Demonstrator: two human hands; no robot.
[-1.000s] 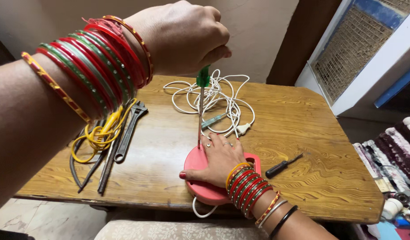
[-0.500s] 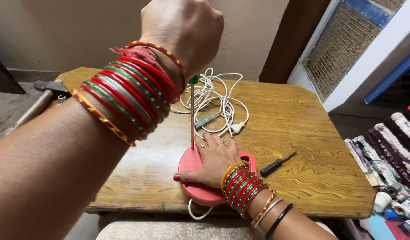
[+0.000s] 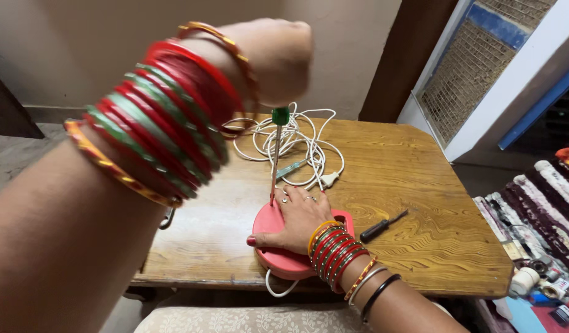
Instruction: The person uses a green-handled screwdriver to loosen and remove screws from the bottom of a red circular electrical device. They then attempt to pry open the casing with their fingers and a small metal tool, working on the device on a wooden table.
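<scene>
My left hand (image 3: 266,58) is raised in a fist, closed on the green handle of a long screwdriver (image 3: 275,160). The screwdriver stands nearly upright with its tip on a flat red appliance (image 3: 278,262) near the front edge of the wooden table (image 3: 432,185). My right hand (image 3: 297,219) lies on top of the red appliance, fingers spread and thumb over its left edge, holding it down. A white cord (image 3: 303,145) runs from the appliance into a loose coil behind it, ending in a white plug (image 3: 329,180). Both wrists carry several red and green bangles.
A small black-handled screwdriver (image 3: 383,226) lies to the right of the appliance. A pale tester tool (image 3: 290,168) rests in the cord coil. My left forearm hides the table's left side. A white mesh door (image 3: 482,68) and striped fabric (image 3: 544,197) are at the right.
My left arm has swung nearer the camera and now covers the pliers and yellow wire at the table's left. The screwdriver stays upright on the appliance. My right hand has not moved.
</scene>
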